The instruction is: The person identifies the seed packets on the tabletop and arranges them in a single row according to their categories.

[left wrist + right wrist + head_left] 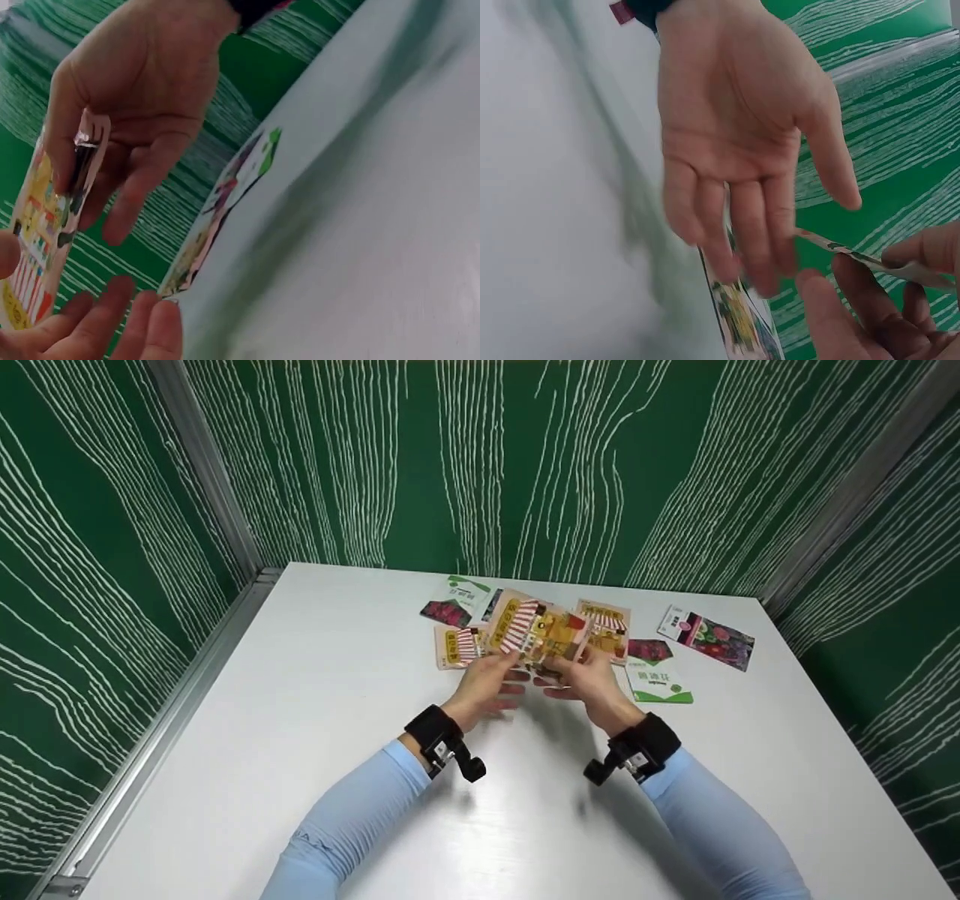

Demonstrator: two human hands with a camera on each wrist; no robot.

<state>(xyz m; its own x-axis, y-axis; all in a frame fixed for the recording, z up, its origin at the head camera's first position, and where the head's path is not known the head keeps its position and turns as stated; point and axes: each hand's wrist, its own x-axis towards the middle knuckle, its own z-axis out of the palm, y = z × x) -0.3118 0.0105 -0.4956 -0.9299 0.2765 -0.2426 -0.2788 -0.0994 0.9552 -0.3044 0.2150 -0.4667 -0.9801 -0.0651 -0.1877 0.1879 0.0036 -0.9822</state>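
Note:
Both hands meet around a seed packet [536, 630], pale pink with a striped awning and yellow picture, raised over the table's far half. My left hand [484, 686] pinches its near left side between thumb and fingers; the right wrist view shows this left hand [885, 315] with the packet [855, 256] nearly edge-on. My right hand [596, 690] is at the lower right corner. From the right wrist, the right hand [735, 142] shows fairly straight fingers and a thumb apart from the packet. The left wrist view has the right thumb overlapping the packet [49, 225].
Beneath and around the hands lie similar pink packets, left [451, 649] and right [609, 637]. Green-and-white packets lie behind [465, 596] and at right [660, 686]. A purple-flower packet [712, 641] is farther right. Green walls [420, 472] enclose the white table [300, 660].

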